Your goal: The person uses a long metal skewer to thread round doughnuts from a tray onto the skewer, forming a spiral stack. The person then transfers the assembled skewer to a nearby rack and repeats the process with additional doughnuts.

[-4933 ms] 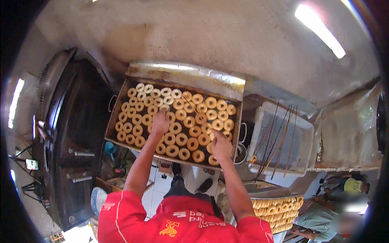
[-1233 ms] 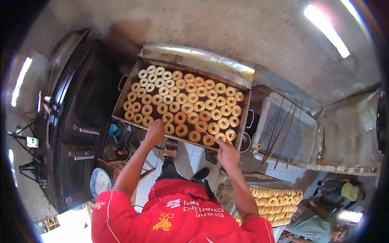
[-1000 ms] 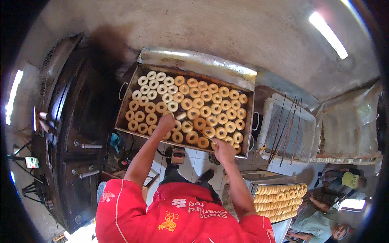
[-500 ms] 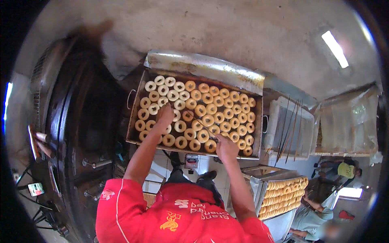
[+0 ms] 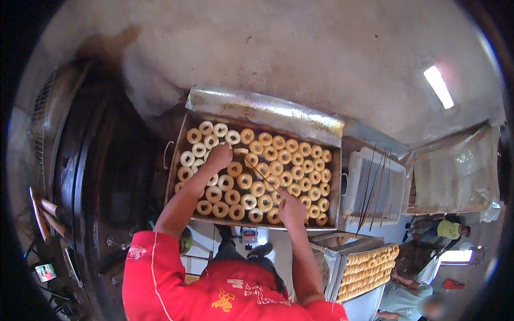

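A large rectangular metal frying pan (image 5: 334,176) fills the middle of the frame, its rim dark and greasy. Rows of golden ring-shaped doughnuts (image 5: 292,174) lie packed across it. At lower right, a shallow metal tray (image 5: 329,262) carries more browned rings (image 5: 369,267) in lines.

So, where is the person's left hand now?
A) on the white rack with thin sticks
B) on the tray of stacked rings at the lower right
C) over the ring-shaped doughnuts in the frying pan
C: the left hand reaches over the doughnuts floating in the frying pan.
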Available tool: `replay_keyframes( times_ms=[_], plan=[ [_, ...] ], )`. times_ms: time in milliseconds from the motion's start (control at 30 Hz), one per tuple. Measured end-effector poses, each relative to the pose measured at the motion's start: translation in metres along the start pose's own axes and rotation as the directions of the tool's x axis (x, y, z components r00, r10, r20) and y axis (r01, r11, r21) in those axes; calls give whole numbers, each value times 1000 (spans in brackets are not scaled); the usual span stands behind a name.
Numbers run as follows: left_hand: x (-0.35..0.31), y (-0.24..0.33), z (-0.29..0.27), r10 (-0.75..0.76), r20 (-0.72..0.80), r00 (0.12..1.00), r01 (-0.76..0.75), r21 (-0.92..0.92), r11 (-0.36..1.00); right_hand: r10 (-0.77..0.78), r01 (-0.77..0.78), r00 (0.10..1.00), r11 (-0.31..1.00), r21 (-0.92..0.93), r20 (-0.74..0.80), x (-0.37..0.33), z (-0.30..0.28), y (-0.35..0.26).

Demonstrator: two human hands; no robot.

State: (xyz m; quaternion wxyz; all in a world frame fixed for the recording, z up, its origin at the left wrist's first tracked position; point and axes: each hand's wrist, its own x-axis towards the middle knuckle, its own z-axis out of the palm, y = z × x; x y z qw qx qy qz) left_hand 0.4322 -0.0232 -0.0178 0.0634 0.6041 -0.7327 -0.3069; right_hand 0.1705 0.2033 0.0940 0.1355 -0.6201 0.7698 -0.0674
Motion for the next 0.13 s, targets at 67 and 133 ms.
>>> replay_keyframes(
  times_ms=[67, 133],
  plan=[
    [8, -9, -9, -54, -90, 994, 51, -40, 998, 7, -7, 1000, 999, -38, 8, 12, -7, -7],
    [35, -11, -13, -90, -149, 985, 84, -48, 995, 36, -33, 999, 994, -100, 23, 39, 16, -2]
  ],
)
